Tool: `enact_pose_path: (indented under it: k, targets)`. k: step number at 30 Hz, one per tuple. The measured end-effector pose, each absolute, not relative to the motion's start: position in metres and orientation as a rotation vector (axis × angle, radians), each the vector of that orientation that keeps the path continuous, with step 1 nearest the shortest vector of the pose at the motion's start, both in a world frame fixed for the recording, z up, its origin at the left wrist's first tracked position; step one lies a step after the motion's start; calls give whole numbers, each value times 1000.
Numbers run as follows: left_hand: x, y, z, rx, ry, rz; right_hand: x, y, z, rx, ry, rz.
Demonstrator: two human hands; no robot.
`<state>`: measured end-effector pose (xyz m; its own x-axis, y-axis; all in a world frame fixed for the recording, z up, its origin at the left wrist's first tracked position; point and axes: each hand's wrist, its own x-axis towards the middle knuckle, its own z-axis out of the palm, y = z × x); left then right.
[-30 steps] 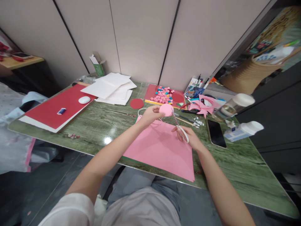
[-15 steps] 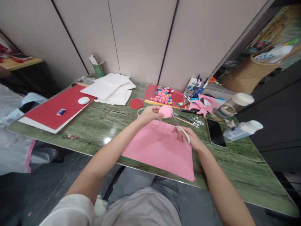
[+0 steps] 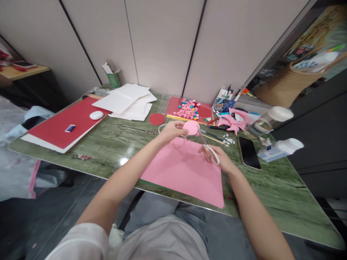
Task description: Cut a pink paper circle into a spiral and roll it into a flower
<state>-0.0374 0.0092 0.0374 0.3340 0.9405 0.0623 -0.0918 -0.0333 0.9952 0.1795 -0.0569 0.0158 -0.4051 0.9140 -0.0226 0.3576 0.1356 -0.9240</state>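
Observation:
My left hand (image 3: 173, 131) pinches the left edge of a pink paper circle (image 3: 191, 127) between thumb and fingers. White-handled scissors (image 3: 213, 153) are in my right hand (image 3: 217, 156), its fingers closed round the handle loops. The blades point up and left and meet the circle's right edge. Under both hands lies a stack of pink paper (image 3: 187, 173), reaching the table's front edge. A white loop of cord (image 3: 161, 128) shows partly behind my left hand. To its left a red paper circle (image 3: 157, 119) rests flat on the table.
Small pink beads (image 3: 189, 109) lie on red paper at the back. Pink scraps (image 3: 235, 121) and markers (image 3: 224, 99) sit to the right. Beyond my right hand are a phone (image 3: 248, 153) and two bottles (image 3: 280, 150). White sheets (image 3: 126, 99), red paper (image 3: 59, 126) and a mouse (image 3: 96, 115) occupy the left.

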Motion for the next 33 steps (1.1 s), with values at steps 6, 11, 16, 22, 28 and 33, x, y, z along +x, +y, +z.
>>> enact_pose_path:
  k: [6, 11, 16, 22, 28, 33]
  targets:
    - [-39, 11, 36, 1282, 847, 1054, 180, -57, 16, -1217, -1854, 1255]
    - [-39, 14, 33, 1230, 838, 1082, 180, -56, 16, -1227, -1853, 1253]
    - [-37, 12, 34, 1190, 801, 1106, 176, -56, 12, -1207, -1818, 1252]
    - [-26, 2, 34, 1249, 787, 1120, 168, -57, 9, -1215, -1828, 1215]
    - [-26, -1, 34, 1432, 859, 1086, 168, -58, 10, -1213, -1866, 1188]
    - [-28, -1, 37, 1496, 873, 1061, 168, -58, 11, -1226, -1875, 1173]
